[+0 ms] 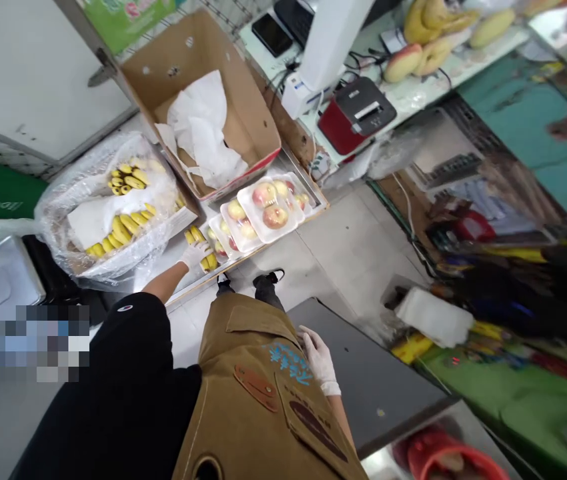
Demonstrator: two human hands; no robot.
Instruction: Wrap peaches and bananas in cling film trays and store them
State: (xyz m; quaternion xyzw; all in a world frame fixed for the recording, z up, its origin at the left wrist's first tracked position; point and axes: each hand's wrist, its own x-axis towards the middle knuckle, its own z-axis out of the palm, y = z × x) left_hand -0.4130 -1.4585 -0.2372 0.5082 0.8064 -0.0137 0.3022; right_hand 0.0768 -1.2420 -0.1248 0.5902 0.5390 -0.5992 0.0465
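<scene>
My left hand point(195, 255), in a white glove, reaches out to a small bunch of bananas point(208, 262) at the front edge of the low shelf. Its fingers lie over the bunch, with yellow fruit showing on either side of them. Right beside it, a row of wrapped white trays of apples point(274, 208) leans in overlapping layers. My right hand point(318, 360), also gloved, hangs by the brown apron point(243, 333) with loosely extended fingers. It holds nothing that I can see.
Left of the shelf, a plastic-lined box point(78, 257) contains more bananas. Behind the trays stands a cardboard box point(253, 113) with white paper inside. A counter carries a red and black printer point(356, 113). A dark tabletop point(363, 373) and a red bucket point(456, 457) are at my right.
</scene>
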